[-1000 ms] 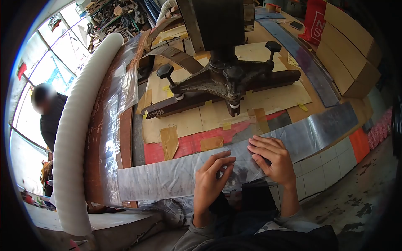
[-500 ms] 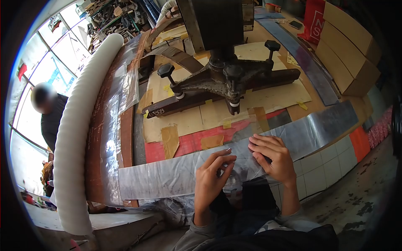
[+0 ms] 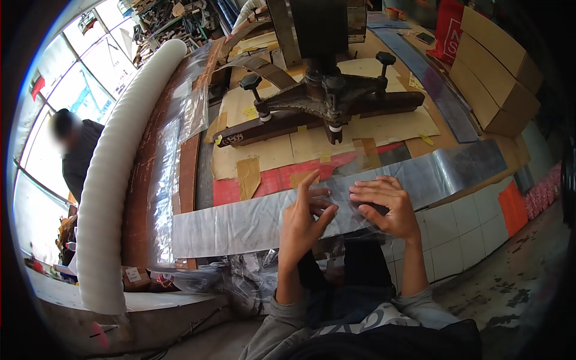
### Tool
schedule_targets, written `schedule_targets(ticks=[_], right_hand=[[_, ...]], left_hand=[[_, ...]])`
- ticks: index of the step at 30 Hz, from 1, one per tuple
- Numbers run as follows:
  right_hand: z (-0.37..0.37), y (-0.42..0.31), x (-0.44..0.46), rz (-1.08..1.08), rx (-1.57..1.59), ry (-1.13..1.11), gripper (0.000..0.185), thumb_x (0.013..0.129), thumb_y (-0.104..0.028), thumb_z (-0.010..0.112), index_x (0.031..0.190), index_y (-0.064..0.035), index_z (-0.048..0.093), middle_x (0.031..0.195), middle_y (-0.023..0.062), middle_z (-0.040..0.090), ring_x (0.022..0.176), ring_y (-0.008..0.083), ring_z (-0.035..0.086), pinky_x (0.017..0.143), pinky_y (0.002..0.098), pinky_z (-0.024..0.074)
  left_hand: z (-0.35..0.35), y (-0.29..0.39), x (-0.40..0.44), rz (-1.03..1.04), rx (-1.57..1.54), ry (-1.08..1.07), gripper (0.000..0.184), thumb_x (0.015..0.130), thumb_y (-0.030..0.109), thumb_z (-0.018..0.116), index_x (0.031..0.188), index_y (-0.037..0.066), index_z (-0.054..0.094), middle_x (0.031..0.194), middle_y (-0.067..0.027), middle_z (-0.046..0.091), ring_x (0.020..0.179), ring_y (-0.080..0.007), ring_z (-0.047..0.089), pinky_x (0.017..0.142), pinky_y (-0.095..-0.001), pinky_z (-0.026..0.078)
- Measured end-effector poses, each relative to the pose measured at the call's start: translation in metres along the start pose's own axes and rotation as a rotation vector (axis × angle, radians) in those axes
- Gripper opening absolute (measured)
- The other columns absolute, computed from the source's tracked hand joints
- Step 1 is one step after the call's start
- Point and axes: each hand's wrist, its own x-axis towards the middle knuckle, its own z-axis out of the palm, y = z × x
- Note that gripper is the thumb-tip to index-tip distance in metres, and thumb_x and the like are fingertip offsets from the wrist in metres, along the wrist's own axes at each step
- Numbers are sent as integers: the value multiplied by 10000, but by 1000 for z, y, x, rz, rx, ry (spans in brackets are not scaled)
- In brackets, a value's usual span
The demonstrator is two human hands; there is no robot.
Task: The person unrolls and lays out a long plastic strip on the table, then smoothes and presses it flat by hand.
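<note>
Both my hands are raised at the near edge of the worktable, over a long strip of greyish, wrinkled plastic sheeting (image 3: 234, 225). My left hand (image 3: 304, 216) is open, its index finger stretched up and its thumb apart from the curled fingers. To its right, my right hand (image 3: 389, 207) is open too, palm down, fingers stretched towards the left and thumb apart. Faint clear film shows below and between the hands; whether either one touches it I cannot tell. Beyond them, a dark metal press head (image 3: 327, 99) with black knobs stands over taped cardboard (image 3: 273, 159).
A white foam roll (image 3: 111, 192) runs along the left side. Cardboard boxes (image 3: 489, 78) and a red bag (image 3: 447, 33) stand at the right. A person (image 3: 81, 150) is at the far left. Crumpled clear plastic (image 3: 249, 276) hangs below the table edge.
My left hand's fingers have spread, with the index finger lifting. My right hand has shifted slightly, its thumb still apart. The whole view has tilted a little, moving the table up.
</note>
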Motion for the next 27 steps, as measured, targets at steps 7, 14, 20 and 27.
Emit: schedule_targets(ticks=[7, 14, 20, 27], right_hand=[[-4, 6, -5, -13, 242, 60, 203, 856, -213, 663, 1003, -93, 736, 1060, 50, 714, 1012, 205, 655, 959, 346, 406], [4, 14, -7, 199, 601, 472, 319, 993, -230, 509, 996, 31, 694, 955, 116, 705, 882, 163, 656, 846, 286, 498], [5, 21, -7, 286, 677, 634, 355, 1007, -242, 478, 960, 47, 679, 940, 128, 696, 860, 174, 655, 836, 292, 503], [4, 22, -7, 302, 693, 610, 341, 1005, -233, 484, 969, 46, 677, 950, 116, 694, 865, 171, 652, 841, 284, 494]], left_hand=[[17, 6, 4, 64, 150, 21, 729, 784, 86, 750, 1399, 79, 358, 885, -137, 634, 721, -226, 672, 624, -322, 526], [29, 4, 8, 34, 54, 105, 479, 822, 57, 706, 1267, 48, 529, 826, -65, 605, 677, -115, 621, 584, -249, 467], [25, 0, 6, -54, -235, 90, 355, 864, 28, 642, 1212, 18, 575, 756, -13, 575, 653, -56, 530, 617, -222, 445], [20, -11, 5, -113, -446, 37, 271, 903, 69, 613, 1168, 10, 621, 760, 29, 560, 677, -24, 497, 629, -178, 400]])
